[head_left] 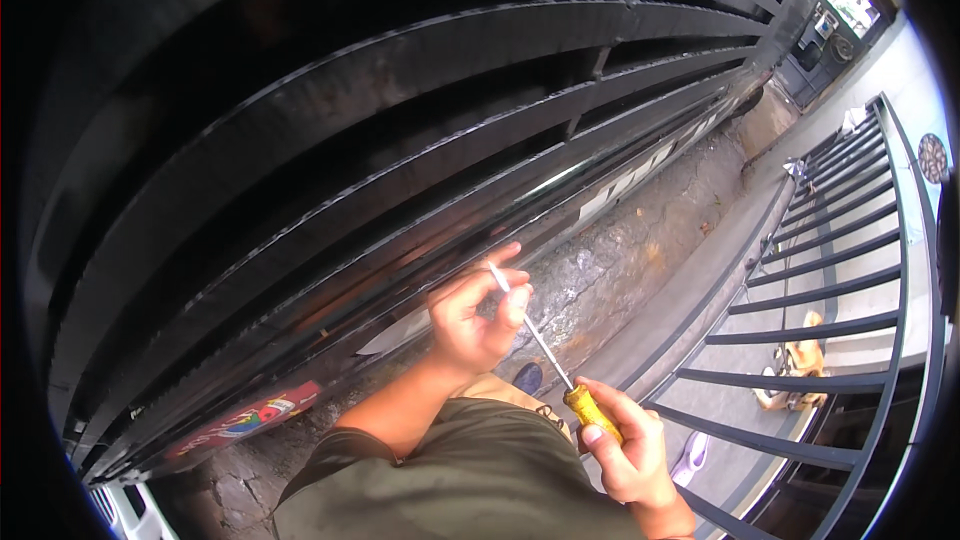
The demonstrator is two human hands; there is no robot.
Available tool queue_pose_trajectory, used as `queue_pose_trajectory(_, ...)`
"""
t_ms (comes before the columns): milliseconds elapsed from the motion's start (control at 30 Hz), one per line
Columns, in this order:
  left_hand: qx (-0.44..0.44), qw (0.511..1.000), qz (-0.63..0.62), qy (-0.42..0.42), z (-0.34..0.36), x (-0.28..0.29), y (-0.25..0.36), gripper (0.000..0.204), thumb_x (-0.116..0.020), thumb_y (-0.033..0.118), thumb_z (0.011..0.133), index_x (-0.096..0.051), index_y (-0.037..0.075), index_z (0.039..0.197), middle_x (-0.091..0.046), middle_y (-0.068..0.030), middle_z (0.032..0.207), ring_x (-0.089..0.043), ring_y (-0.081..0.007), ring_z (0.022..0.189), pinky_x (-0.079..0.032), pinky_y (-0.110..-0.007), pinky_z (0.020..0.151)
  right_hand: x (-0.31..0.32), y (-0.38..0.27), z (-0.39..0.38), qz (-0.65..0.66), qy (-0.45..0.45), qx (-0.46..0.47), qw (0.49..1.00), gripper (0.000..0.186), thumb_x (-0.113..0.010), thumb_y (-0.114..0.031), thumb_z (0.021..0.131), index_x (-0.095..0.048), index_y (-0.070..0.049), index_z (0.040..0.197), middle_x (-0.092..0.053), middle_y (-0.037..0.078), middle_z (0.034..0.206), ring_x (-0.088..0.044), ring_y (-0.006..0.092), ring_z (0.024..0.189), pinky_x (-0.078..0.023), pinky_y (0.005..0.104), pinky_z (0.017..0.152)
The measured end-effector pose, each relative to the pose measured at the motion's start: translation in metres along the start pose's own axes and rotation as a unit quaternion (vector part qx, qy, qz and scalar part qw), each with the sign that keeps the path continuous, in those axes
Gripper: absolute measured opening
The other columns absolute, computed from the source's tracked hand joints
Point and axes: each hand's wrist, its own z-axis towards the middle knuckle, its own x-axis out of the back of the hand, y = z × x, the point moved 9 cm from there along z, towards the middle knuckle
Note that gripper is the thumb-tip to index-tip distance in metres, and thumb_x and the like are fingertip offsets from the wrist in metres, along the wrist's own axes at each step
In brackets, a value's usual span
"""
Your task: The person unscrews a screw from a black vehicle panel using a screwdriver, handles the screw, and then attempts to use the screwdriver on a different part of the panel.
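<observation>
My right hand is closed round the yellow handle of a screwdriver, near the lower middle. Its thin metal shaft slants up and left to my left hand, whose thumb and fingers are at the upper end of the shaft, curled lightly on it, the top finger raised. That hand is just in front of a dark, slatted metal gate or shutter that fills the upper left. A dark shoe shows below, past the olive cloth over my body.
A rough concrete strip runs along the slats. At right is a metal railing, with a tan dog and a lavender clog beyond its bars. A colourful red sign or board lies at lower left.
</observation>
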Motion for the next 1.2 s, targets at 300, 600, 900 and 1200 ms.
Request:
queue_pose_trajectory(300, 0.076, 0.993, -0.075, 0.054, -0.005, 0.003, -0.007, 0.026, -0.058, 0.014, 0.09, -0.069, -0.009, 0.094, -0.072, -0.0208, 0.086, -0.068, -0.0312, 0.104, -0.055, -0.04, 0.085, -0.026, 0.029, -0.002, 0.425, -0.095, -0.151, 0.887, 0.056, -0.062, -0.014, 0.094, -0.04, -0.002, 0.144, -0.059, 0.012, 0.084, -0.046, 0.0106, 0.054, -0.037, 0.0225, 0.048)
queue_pose_trajectory(600, 0.045, 0.991, -0.121, 0.041, -0.005, 0.0, -0.007, 0.025, -0.054, 0.009, 0.09, -0.067, -0.012, 0.095, -0.07, -0.027, 0.089, -0.068, -0.0333, 0.103, -0.056, -0.04, 0.085, -0.05, 0.008, -0.008, 0.535, -0.201, -0.257, 0.779, 0.054, -0.054, -0.026, 0.101, -0.035, -0.006, 0.148, -0.052, 0.008, 0.077, -0.041, 0.0094, 0.051, -0.033, 0.0218, 0.045)
queue_pose_trajectory(900, 0.215, 0.905, -0.367, 0.028, -0.014, -0.033, -0.016, 0.032, -0.043, 0.028, 0.105, -0.058, 0.001, 0.097, -0.063, -0.0134, 0.084, -0.067, -0.0272, 0.074, -0.057, -0.041, 0.071, -0.008, -0.036, 0.014, -0.484, -0.025, 0.064, 0.872, 0.052, -0.066, -0.01, 0.084, -0.053, -0.004, 0.134, -0.052, 0.006, 0.068, -0.057, 0.0159, 0.053, -0.051, 0.0288, 0.051)
queue_pose_trajectory(1200, 0.297, 0.741, -0.602, 0.026, -0.016, -0.061, 0.0, 0.039, -0.03, 0.045, 0.107, -0.051, 0.015, 0.094, -0.056, -0.0007, 0.083, -0.061, -0.0189, 0.075, -0.055, -0.037, 0.063, 0.045, -0.069, -0.021, -0.03, 0.241, 0.263, 0.934, 0.036, -0.07, -0.028, 0.09, -0.061, 0.003, 0.105, -0.064, 0.013, 0.083, -0.065, 0.0243, 0.072, -0.056, 0.0328, 0.065)
